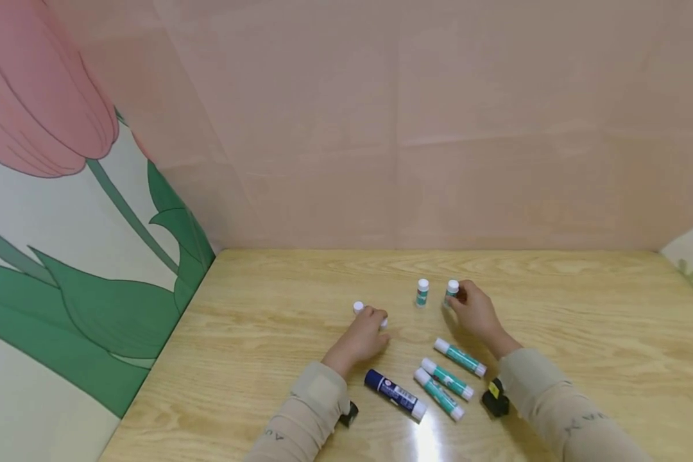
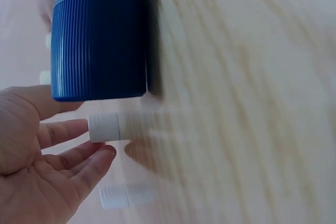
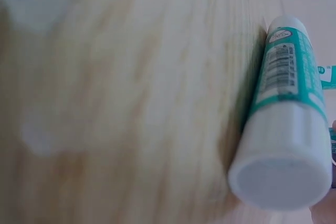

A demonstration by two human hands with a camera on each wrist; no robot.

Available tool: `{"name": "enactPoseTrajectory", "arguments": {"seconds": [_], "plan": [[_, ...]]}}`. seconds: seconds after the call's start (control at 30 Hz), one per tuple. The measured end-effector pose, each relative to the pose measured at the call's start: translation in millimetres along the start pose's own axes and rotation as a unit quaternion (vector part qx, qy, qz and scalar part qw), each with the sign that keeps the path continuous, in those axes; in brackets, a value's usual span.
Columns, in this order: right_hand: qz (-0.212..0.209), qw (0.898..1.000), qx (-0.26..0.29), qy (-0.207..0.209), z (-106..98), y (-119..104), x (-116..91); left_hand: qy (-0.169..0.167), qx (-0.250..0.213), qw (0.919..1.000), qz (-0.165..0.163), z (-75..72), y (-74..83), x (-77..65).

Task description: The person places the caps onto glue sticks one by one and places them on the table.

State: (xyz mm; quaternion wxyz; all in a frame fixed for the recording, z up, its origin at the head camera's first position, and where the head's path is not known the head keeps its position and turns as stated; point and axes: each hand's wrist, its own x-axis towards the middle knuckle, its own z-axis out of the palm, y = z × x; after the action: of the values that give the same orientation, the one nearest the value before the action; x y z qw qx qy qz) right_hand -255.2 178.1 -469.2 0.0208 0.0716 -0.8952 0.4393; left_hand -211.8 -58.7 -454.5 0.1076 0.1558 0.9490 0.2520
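Observation:
My left hand (image 1: 365,337) curls its fingers around a small white glue stick (image 1: 384,323), whose lower part the hand hides. In the left wrist view the fingers lie against this stick's white cap (image 2: 104,127). Another white-capped stick (image 1: 358,307) stands just beyond that hand. My right hand (image 1: 478,313) pinches an upright green glue stick with a white cap (image 1: 452,288), its base at the tabletop. To the left of it stands a similar green glue stick (image 1: 422,292).
Nearer to me a thick dark blue glue stick (image 1: 395,394) lies on the wooden table (image 1: 254,321). Several green-and-white glue sticks (image 1: 447,378) lie to its right, one filling much of the right wrist view. A pinkish cloth (image 1: 393,128) hangs behind the table.

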Motion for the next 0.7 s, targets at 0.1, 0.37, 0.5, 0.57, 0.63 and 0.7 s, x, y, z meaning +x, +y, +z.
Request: {"name": "enactPoseTrajectory", "arguments": {"seconds": [0.1,0.37,0.5,0.57,0.63,0.7], "plan": [[0.000,1.000,0.000,0.001,1.0,-1.4,-0.2,0.012,0.013,0.9997,0.015,0.3,-0.5,0.5],[0.009,1.000,-0.003,0.003,1.4,-0.8,-2.4,0.035,0.048,0.9968,0.055,3.3,-2.7,0.9],[0.006,1.000,-0.008,0.007,0.2,-1.3,-5.3,0.032,0.052,0.9964,0.060,4.2,-2.6,-0.5],[0.001,1.000,-0.009,0.011,-0.7,-2.0,-6.7,0.027,0.049,0.9968,0.058,4.1,-1.9,-1.7],[-0.003,1.000,-0.011,0.013,-1.8,-2.9,-8.0,0.023,0.040,0.9975,0.053,3.8,-0.9,-3.3],[-0.004,1.000,-0.016,0.010,-2.8,-3.7,-9.4,0.022,0.034,0.9979,0.051,3.5,0.0,-5.3]]}}
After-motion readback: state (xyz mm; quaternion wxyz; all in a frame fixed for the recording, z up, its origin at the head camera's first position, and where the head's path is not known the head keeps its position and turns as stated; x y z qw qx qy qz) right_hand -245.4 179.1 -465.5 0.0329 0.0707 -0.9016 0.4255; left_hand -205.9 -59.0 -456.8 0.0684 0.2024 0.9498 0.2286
